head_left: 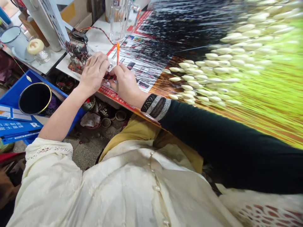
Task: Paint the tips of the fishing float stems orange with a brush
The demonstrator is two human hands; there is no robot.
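Observation:
My right hand (125,83) is closed round a thin orange-handled brush (117,53) that stands nearly upright, its tip down by my fingers. My left hand (93,72) is curled over a small dark red piece that my fingers mostly hide; the two hands touch above a printed paper sheet (139,67) on the table. A small painted object with wires (77,58) lies just left of my left hand.
Several white bobbins (213,72) lie over yellow-green and black threads (272,82) at the right. A glass jar (118,19) stands behind my hands. At the left are a white cup (11,39), a lidded glass jar (38,50) and a black cup (35,98) in a blue bin (14,91).

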